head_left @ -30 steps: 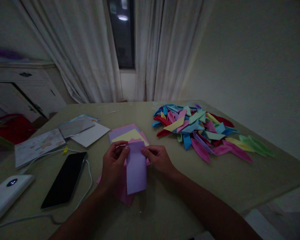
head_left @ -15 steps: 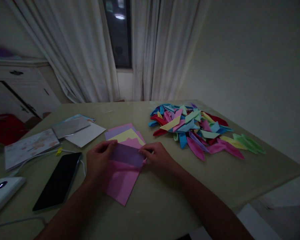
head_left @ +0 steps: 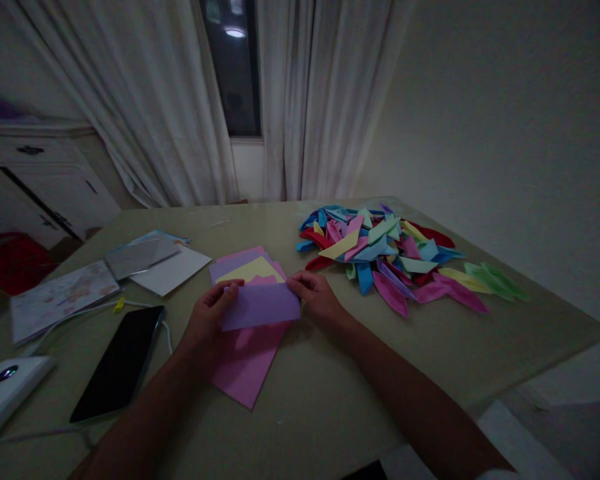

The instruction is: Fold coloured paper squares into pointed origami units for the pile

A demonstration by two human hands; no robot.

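Between my hands is a purple sheet of paper [head_left: 261,307], rectangular, held wide just above the table. My left hand [head_left: 211,317] pinches its left end between thumb and fingers. At the upper right corner, my right hand [head_left: 316,298] grips it the same way. Below lies a pink sheet of paper [head_left: 250,367], partly covered by the purple one. Behind it, a yellow sheet [head_left: 247,269] and more pink and purple sheets overlap on the table.
A heap of folded colored paper pieces [head_left: 375,243] covers the table's back right. At left lie a black phone [head_left: 120,363], a white power bank [head_left: 17,390] with a cable, a patterned booklet [head_left: 63,297] and a white card [head_left: 175,270]. Curtains [head_left: 170,100] hang behind the table [head_left: 330,387].
The purple paper has come up and tilted, its face now lighter and more toward me. My right hand has shifted slightly right and up; both hands keep their grip.
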